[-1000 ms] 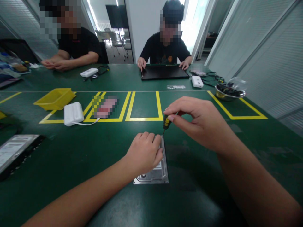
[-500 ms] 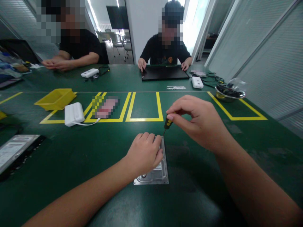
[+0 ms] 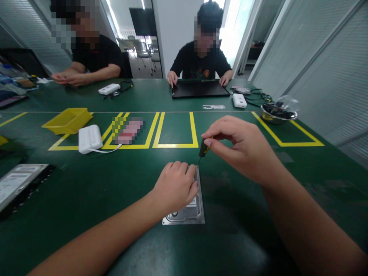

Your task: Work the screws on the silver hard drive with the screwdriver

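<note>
A silver hard drive [image 3: 188, 216] lies flat on the green table in front of me. My left hand [image 3: 176, 186] is closed over its upper part, fingers curled at the far edge, covering much of the label. Between the thumb and fingers of my right hand [image 3: 235, 147] is the dark green and yellow handle of a small screwdriver [image 3: 204, 147]. The tool leans slightly, and its thin tip meets the drive's far right corner. Whether a screw sits under the tip is too small to make out.
Another hard drive [image 3: 17, 182] lies at the left edge. Beyond are a yellow bin [image 3: 67, 120], a white power bank [image 3: 90, 138] cabled to a blurred phone, and a metal bowl [image 3: 278, 114] of dark parts. Two people sit opposite, one touching a black panel [image 3: 199, 89].
The screwdriver handle has turned slightly in my right fingers, its yellow marks shifting. My left hand and the hard drive stay in place.
</note>
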{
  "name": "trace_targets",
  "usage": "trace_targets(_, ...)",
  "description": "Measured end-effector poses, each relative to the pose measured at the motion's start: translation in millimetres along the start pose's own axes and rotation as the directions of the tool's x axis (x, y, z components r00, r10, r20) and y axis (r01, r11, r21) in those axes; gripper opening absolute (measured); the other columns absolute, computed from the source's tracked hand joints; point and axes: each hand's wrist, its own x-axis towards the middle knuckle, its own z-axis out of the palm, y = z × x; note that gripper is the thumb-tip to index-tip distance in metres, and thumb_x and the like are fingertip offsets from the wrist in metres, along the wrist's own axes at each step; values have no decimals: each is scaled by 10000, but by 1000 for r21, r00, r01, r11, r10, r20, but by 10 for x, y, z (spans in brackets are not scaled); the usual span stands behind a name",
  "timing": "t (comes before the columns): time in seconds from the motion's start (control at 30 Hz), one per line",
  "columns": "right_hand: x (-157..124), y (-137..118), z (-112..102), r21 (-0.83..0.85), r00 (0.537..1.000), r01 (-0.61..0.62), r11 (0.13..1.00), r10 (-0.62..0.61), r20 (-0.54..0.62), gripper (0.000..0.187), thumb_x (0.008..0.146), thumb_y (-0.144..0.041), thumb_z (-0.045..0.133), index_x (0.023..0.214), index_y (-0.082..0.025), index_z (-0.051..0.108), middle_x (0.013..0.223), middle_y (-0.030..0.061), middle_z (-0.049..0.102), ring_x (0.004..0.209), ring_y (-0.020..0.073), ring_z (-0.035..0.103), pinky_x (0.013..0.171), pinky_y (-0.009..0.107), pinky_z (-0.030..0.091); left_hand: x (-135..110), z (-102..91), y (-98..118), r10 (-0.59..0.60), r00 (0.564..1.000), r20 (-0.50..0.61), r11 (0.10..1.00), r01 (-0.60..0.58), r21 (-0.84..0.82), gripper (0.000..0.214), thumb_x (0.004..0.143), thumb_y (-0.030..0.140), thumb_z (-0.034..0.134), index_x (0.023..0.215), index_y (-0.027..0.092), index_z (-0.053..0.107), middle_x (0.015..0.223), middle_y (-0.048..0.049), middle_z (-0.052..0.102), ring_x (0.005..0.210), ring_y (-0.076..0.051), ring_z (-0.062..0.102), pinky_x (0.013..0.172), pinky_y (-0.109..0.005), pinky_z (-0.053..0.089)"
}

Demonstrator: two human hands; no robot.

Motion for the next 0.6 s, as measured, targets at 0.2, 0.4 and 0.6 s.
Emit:
trace_targets(0.2, 9, -14, -17, -4, 1000, 11, 1000, -11, 12, 102, 831, -106, 627, 852, -164, 708, 855, 29, 688, 809, 149, 619, 721, 270, 474, -7, -5, 2, 0, 1000, 3, 1000, 0, -4, 322, 918, 347, 463, 1141, 158, 598, 974, -110, 641, 948, -303, 589, 805, -450, 461)
trace_targets(0.4, 3, -25, -26, -31, 999, -10, 999, 11, 30, 102, 839, -125, 626, 862, -164, 717, 857, 33, 691, 789, 154, 617, 710, 288, 467, -12, 1, 3, -4, 1000, 0, 1000, 4, -6, 321, 917, 348, 464, 1139, 159, 598, 972, -109, 642, 947, -303, 589, 808, -453, 461)
trace_targets(0.6, 10, -20, -16, -32, 1000, 3, 999, -3, 22, 119, 827, -96, 623, 862, -161, 716, 862, 35, 697, 805, 153, 624, 720, 282, 472, -9, -1, 3, -1, 1000, 1, 1000, 1, -1, 312, 913, 343, 469, 1131, 161, 599, 966, -111, 640, 948, -306, 587, 800, -452, 459)
